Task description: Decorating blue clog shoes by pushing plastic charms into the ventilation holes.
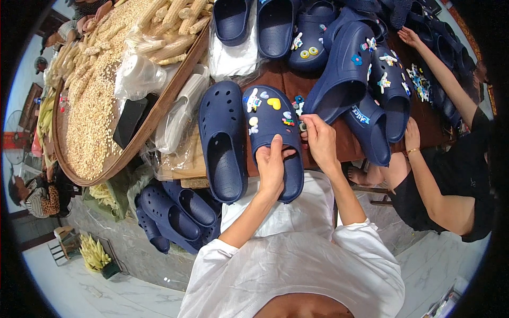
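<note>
A navy clog (272, 119) with several colourful charms on its upper is in my left hand (271, 165), the thumb over the edge of its foot opening. Close to its right side, my right hand (321, 142) is closed in a pinch on a small dark shoe charm (303, 126), partly covered by the fingertips. More loose charms (299, 103) lie on the brown cloth just beyond. To the left of the held clog is a plain navy clog (221, 143) with bare holes. Several decorated navy clogs (340, 74) are heaped to the right.
A large woven tray (204, 40) of corn kernels and cobs stands at left, holding a black phone (132, 121). Plastic-wrapped pale clogs (183, 103) sit beside it. More navy clogs (175, 214) are piled lower left. At right, a co-worker's hands (412, 135) are near clogs and charms (419, 82).
</note>
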